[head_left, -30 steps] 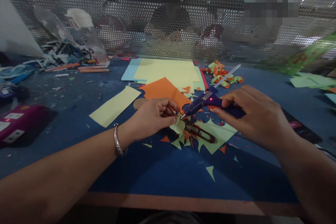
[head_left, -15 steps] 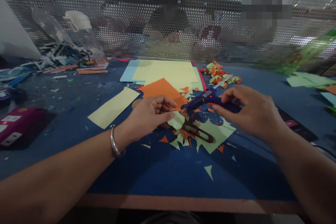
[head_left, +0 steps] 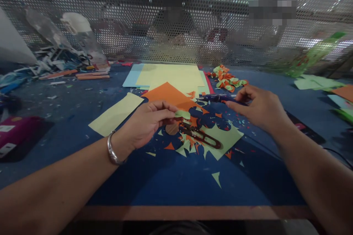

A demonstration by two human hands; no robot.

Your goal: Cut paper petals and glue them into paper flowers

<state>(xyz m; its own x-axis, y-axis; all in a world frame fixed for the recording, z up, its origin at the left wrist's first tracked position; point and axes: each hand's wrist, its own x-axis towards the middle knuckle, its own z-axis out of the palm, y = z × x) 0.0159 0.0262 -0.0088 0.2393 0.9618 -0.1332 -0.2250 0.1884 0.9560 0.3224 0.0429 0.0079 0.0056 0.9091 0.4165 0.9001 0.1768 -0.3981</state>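
Observation:
My left hand (head_left: 150,121) pinches a small pale green paper piece (head_left: 182,114) between thumb and fingers. Below it lie a round tan disc (head_left: 172,129) and a brown slotted strip (head_left: 204,136), among green and orange scraps. My right hand (head_left: 256,104) is closed on the handle of a dark blue glue gun (head_left: 217,98); its nozzle points left, just beyond the paper piece. An orange sheet (head_left: 168,95) and a cut green sheet (head_left: 224,136) are near both hands.
Stacked coloured sheets (head_left: 171,74) are at the back, with orange and green paper flowers (head_left: 227,79) right of them. A pale yellow strip (head_left: 116,114) lies left. Bottles (head_left: 89,42), pink case (head_left: 19,136) and green bottle (head_left: 314,55) are further out.
The glue gun has turned flatter, and its nozzle has moved away from the green piece. My left hand has tilted that piece nearly edge-on, and the tan disc now shows fully.

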